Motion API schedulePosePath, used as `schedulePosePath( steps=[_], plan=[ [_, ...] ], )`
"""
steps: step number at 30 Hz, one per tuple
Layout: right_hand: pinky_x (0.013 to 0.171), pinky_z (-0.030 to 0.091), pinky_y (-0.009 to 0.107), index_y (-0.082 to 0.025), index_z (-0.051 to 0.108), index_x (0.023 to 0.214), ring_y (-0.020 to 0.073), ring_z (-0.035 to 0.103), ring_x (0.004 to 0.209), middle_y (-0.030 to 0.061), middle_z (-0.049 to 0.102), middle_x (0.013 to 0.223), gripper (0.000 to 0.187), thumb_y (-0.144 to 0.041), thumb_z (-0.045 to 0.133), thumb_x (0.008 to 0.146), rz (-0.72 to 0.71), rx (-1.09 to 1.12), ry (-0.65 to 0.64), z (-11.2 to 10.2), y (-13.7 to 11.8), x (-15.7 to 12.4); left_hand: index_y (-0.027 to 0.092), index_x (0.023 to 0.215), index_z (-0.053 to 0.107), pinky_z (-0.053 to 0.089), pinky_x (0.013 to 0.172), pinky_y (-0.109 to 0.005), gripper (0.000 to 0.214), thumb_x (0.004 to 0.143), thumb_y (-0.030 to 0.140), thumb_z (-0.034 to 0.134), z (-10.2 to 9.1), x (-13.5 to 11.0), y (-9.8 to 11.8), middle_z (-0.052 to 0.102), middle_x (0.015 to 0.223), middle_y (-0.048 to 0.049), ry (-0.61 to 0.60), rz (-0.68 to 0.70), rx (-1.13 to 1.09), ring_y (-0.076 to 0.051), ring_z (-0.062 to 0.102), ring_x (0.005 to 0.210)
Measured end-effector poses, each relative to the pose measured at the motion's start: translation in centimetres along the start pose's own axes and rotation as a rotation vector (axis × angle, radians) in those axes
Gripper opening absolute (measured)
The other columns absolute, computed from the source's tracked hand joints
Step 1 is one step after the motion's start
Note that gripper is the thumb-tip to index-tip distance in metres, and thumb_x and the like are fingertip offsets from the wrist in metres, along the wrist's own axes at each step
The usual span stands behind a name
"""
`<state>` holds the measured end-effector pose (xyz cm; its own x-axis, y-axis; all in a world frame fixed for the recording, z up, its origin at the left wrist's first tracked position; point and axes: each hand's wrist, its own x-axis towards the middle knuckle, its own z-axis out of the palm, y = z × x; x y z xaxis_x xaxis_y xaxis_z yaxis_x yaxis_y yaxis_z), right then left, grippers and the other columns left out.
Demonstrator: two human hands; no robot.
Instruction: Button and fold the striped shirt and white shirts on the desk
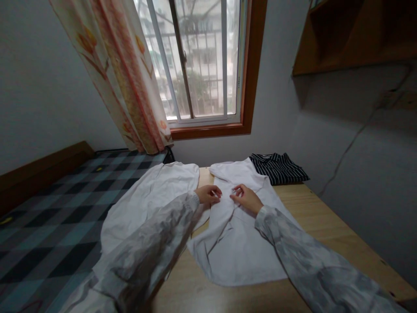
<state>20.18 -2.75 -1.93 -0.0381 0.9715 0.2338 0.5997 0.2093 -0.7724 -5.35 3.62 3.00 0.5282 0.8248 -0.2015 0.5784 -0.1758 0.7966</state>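
Observation:
A white shirt [247, 252] lies on the wooden table in front of me, with loose folds running across its middle. My right hand [247, 198] rests on its upper part, thumb and fingers pinching a small bit of the fabric. Opposite it, my left hand [209, 194] hovers at or just touches the same shirt, its fingers curved, with a gap to the thumb and nothing seen between them. Under my left forearm spreads a second white garment [146, 195], partly hidden by the sleeve.
A folded black-and-white striped garment [280, 168] sits at the table's far right corner. The pale wooden table [312, 213] adjoins a bed with a checked cover [65, 217] on the left. Behind are a window [202, 65] and a flowered curtain [120, 74]; a wooden shelf [339, 39] hangs upper right.

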Motion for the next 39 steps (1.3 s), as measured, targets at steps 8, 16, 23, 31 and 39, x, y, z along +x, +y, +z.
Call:
schedulePosePath(
  steps=[8,16,23,31,39],
  plan=[
    [0.105,0.054,0.047,-0.022,0.065,0.118,0.0281,0.068,0.113,0.0104,0.074,0.117,0.033,-0.047,0.064,0.096,-0.206,0.010,0.072,1.1,0.0,-1.4,0.023,0.074,0.067,0.044,0.069,-0.032,0.043,0.082,0.063,0.079,1.5,-3.3,-1.2,0.071,0.077,-0.0042,0.341,-0.183,0.472,-0.023,0.067,0.076],
    [0.131,0.032,0.056,-0.022,0.050,0.162,0.0333,0.044,0.157,0.0155,0.048,0.169,0.069,-0.056,0.056,0.103,-0.280,-0.409,-0.109,-3.2,3.7,-6.0,0.022,0.075,0.067,0.045,0.078,-0.032,0.034,0.097,0.048,0.068,2.6,-3.7,-1.9,0.070,0.096,-0.0068,0.400,-0.055,0.565,-0.022,0.068,0.083],
    [0.133,0.023,0.058,-0.021,0.041,0.169,0.0326,0.029,0.165,0.0143,0.033,0.178,0.073,-0.058,0.047,0.106,-0.211,-0.535,-0.205,-2.5,3.5,-3.7,0.021,0.082,0.068,0.046,0.077,-0.033,0.030,0.100,0.045,0.066,1.3,-2.4,-1.9,0.067,0.102,-0.0081,0.525,-0.142,0.580,-0.024,0.068,0.090],
    [0.131,0.025,0.059,-0.016,0.049,0.163,0.0351,0.037,0.161,0.0179,0.041,0.173,0.071,-0.056,0.053,0.104,-0.201,-0.501,-0.159,-1.5,2.6,-1.1,0.023,0.095,0.073,0.051,0.104,-0.040,0.025,0.084,0.042,0.084,0.7,-4.9,-1.8,0.068,0.116,-0.0104,0.435,0.248,0.478,-0.028,0.066,0.110],
    [0.096,0.050,0.039,-0.021,0.081,0.092,0.0293,0.069,0.103,0.0123,0.078,0.100,0.049,-0.067,0.064,0.097,-0.163,-0.373,-0.079,-0.5,-1.6,1.0,0.022,0.083,0.072,0.050,0.091,-0.037,0.054,0.105,0.062,0.043,1.3,-12.0,-2.1,0.069,0.092,-0.0102,0.097,0.415,0.257,-0.024,0.065,0.091]
  ],
)
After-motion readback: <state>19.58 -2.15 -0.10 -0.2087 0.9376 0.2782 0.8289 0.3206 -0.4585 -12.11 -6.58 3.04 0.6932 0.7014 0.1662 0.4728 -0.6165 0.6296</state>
